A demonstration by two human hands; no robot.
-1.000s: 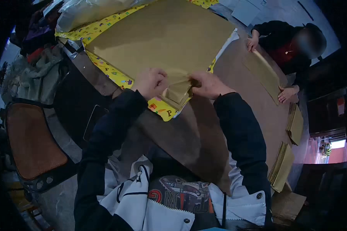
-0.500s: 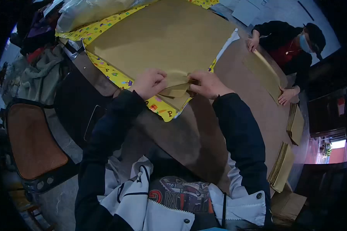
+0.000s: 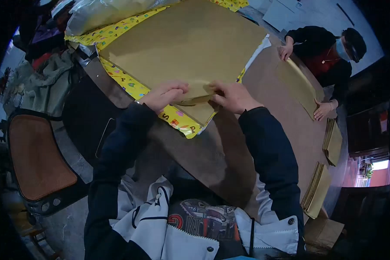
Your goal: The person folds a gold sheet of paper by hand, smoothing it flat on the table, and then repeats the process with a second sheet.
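A large stack-like spread of brown kraft paper (image 3: 182, 47) lies before me on yellow patterned wrapping paper (image 3: 130, 86). My left hand (image 3: 164, 95) is closed at the near corner of the top brown sheet, fingers curled over its edge. Pinched between the thumb and fingers of my right hand (image 3: 235, 96) is the same sheet, a little to the right. Between my hands the sheet bulges and its near edge curls up, with more brown paper showing beneath. My fingertips are partly hidden by the paper.
Across the brown table (image 3: 268, 99) a masked co-worker (image 3: 320, 56) handles a folded brown sheet (image 3: 300, 82). Folded brown stacks (image 3: 316, 188) lie along the right edge. Clear plastic (image 3: 99, 15) lies at the back left; a chair (image 3: 41, 156) stands at left.
My left hand has shifted slightly left and its fingers have straightened a little. The raised flap between my hands now lies lower and narrower. My right hand stays nearly in place.
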